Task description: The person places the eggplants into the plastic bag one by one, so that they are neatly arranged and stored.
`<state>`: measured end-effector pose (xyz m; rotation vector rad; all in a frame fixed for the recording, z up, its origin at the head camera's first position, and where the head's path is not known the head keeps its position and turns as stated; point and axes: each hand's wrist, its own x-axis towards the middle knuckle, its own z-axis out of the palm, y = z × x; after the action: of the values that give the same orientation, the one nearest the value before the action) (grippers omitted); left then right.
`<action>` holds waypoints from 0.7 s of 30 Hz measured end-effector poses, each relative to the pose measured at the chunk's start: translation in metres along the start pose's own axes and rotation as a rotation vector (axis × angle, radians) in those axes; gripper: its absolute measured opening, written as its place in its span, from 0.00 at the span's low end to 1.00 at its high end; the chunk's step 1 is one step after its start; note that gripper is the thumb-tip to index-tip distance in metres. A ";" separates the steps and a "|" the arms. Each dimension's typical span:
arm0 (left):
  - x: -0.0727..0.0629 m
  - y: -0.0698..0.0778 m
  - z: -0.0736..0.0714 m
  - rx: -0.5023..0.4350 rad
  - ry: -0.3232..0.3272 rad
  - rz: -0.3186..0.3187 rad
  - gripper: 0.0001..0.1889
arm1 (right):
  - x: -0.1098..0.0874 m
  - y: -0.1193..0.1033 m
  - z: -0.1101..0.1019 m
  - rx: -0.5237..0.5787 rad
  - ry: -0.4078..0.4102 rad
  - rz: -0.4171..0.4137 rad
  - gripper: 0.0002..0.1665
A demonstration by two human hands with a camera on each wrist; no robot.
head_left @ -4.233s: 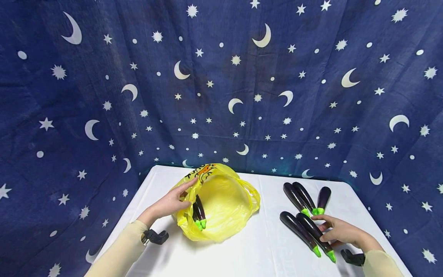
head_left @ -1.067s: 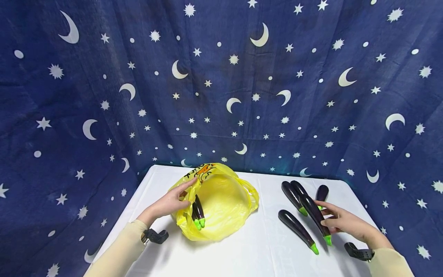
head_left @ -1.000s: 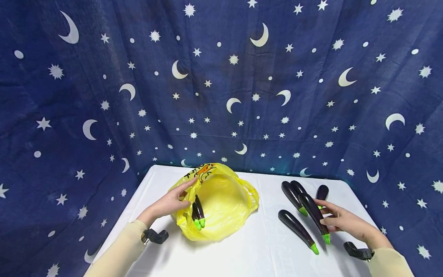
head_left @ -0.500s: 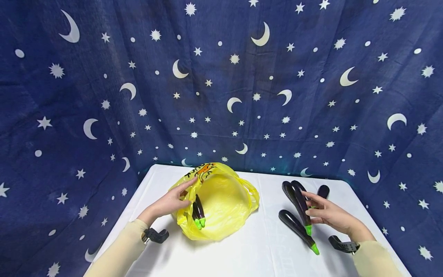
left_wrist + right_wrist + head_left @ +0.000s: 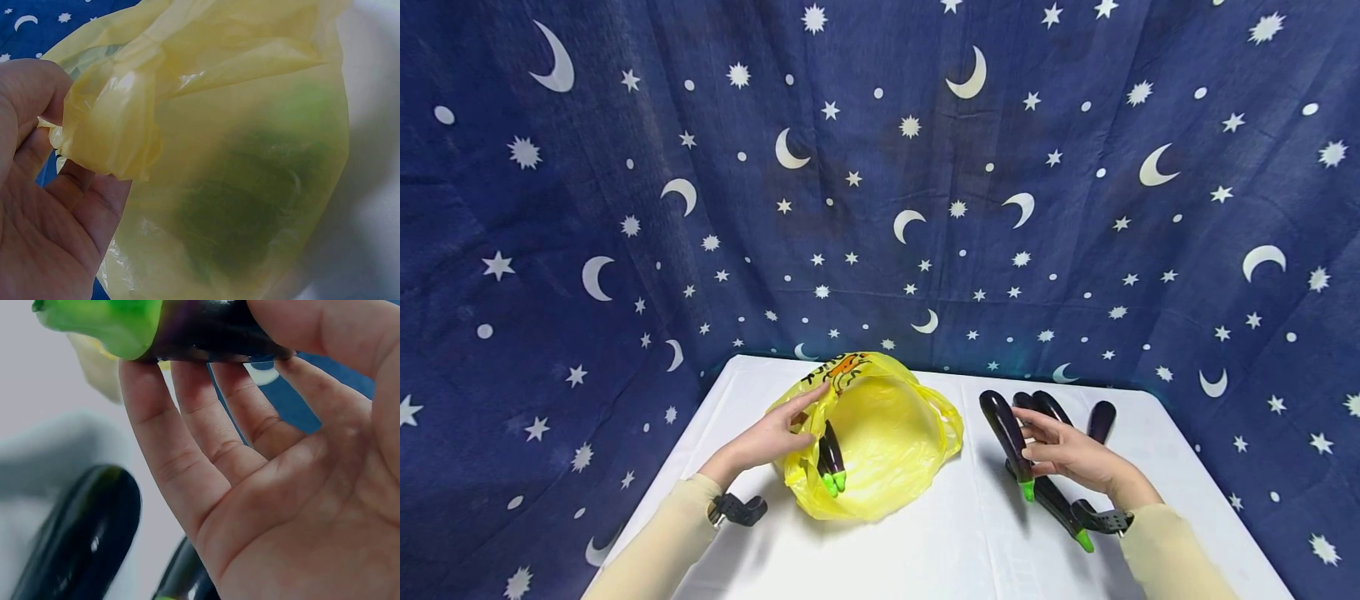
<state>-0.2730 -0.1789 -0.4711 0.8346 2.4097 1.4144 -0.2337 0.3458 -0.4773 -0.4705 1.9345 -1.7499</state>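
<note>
The held eggplant (image 5: 1003,433), clamped between the fingers and thumb of the right hand (image 5: 1071,457) above the surface (image 5: 925,558), seems at a transfer step, likely needing a leftward carry into the yellow bag (image 5: 895,454), whose edge the left hand (image 5: 777,435) pinches in its fingers.

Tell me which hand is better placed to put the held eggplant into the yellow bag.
Probably the right hand: it grips that eggplant, and the yellow bag is open, within likely reach. The left hand is occupied, pinching the bag's edge.
</note>
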 end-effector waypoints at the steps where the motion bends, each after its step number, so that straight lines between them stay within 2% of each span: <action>1: 0.000 0.000 0.000 0.003 0.000 0.000 0.45 | 0.002 0.000 0.002 0.000 -0.001 0.003 0.48; 11: 0.000 0.002 0.001 0.011 0.000 -0.008 0.45 | 0.032 -0.004 0.025 0.009 -0.035 0.021 0.46; 21: 0.000 0.001 0.001 -0.002 -0.003 -0.023 0.45 | 0.062 0.002 0.050 0.060 -0.097 0.028 0.45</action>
<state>-0.2726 -0.1780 -0.4707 0.8057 2.4072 1.4057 -0.2563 0.2703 -0.4903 -0.4957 1.8086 -1.7298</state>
